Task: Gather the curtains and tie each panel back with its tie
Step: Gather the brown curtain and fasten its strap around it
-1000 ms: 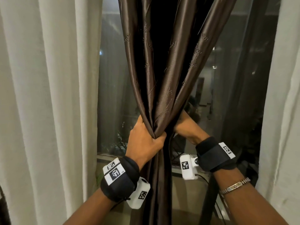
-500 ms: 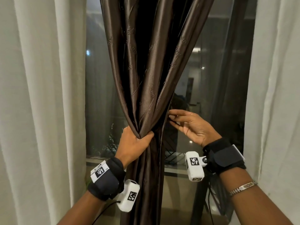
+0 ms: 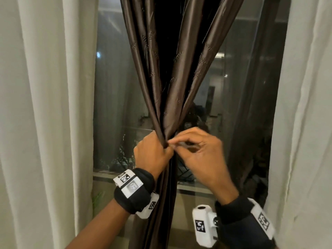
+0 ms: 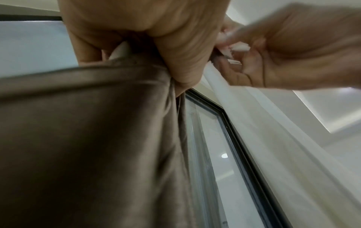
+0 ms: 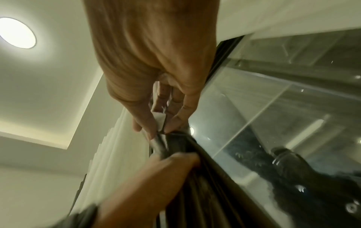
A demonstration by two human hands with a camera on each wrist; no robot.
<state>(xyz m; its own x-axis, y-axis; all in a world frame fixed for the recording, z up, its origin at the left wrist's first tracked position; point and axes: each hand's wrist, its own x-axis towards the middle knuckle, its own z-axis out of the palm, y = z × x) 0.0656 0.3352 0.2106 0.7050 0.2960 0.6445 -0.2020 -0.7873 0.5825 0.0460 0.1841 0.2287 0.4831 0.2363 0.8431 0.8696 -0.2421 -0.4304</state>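
A dark brown satin curtain (image 3: 172, 83) hangs in front of the window, bunched to a narrow waist. My left hand (image 3: 161, 150) grips that waist in a fist, thumb across the front; the left wrist view shows the fabric (image 4: 97, 123) spilling below the palm. My right hand (image 3: 173, 143) is just right of the bunch, its thumb and fingers pinching a thin strip, the tie (image 3: 185, 145). In the right wrist view the tie's pale end (image 5: 160, 121) sits between the fingertips, against the gathered curtain (image 5: 175, 143). The rest of the tie is hidden behind the fabric.
White curtain panels hang at the left (image 3: 45, 105) and at the right (image 3: 309, 105). Dark window glass (image 3: 116, 87) lies behind, with a sill (image 3: 107, 175) below. A ceiling light (image 5: 16, 33) shows in the right wrist view.
My right hand came out from behind the curtain, opened briefly beside it, and now pinches the tie at the front next to my left thumb. The left hand kept its grip.
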